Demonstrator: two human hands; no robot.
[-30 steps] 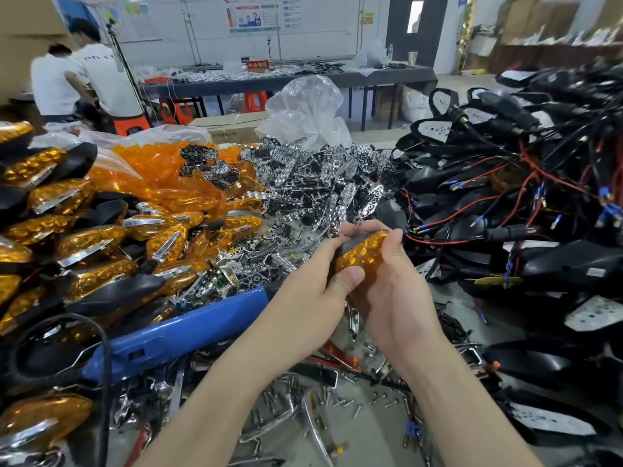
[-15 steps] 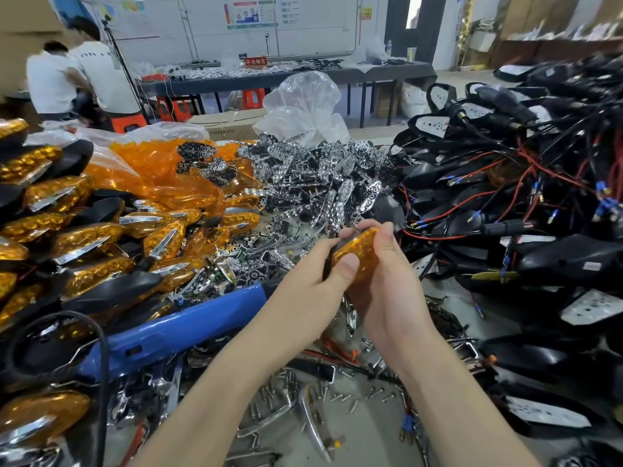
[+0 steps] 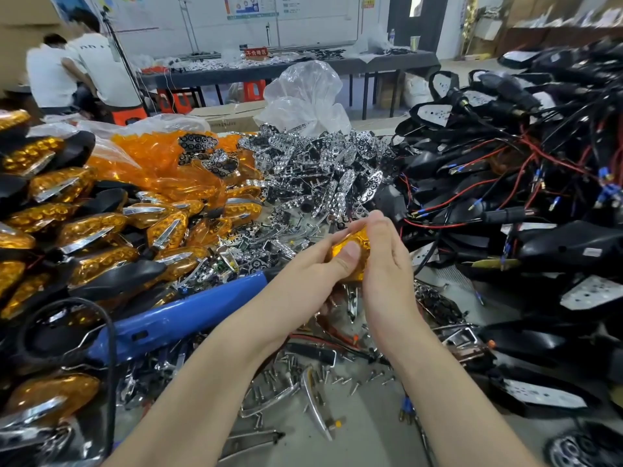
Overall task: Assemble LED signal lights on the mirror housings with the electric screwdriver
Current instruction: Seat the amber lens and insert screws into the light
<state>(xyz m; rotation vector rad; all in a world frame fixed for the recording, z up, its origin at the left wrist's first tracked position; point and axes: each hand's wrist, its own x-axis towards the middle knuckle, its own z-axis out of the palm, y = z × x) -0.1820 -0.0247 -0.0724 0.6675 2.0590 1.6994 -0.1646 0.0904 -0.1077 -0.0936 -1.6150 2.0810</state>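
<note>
Both hands gripped one amber lens [image 3: 350, 246]: left hand [image 3: 320, 264] with its thumb pressed on the lens face, right hand [image 3: 384, 264] with fingers curled over the far edge. Lens was mostly covered, so its axis was unclear. Blue electric screwdriver [image 3: 188, 318] lay lower left of the lens, long axis pointing up-right toward it, nearer the left hand, which likely takes it. Loose screws [image 3: 337, 379] lay below the lens, black mirror housings [image 3: 556, 244] to its right.
</note>
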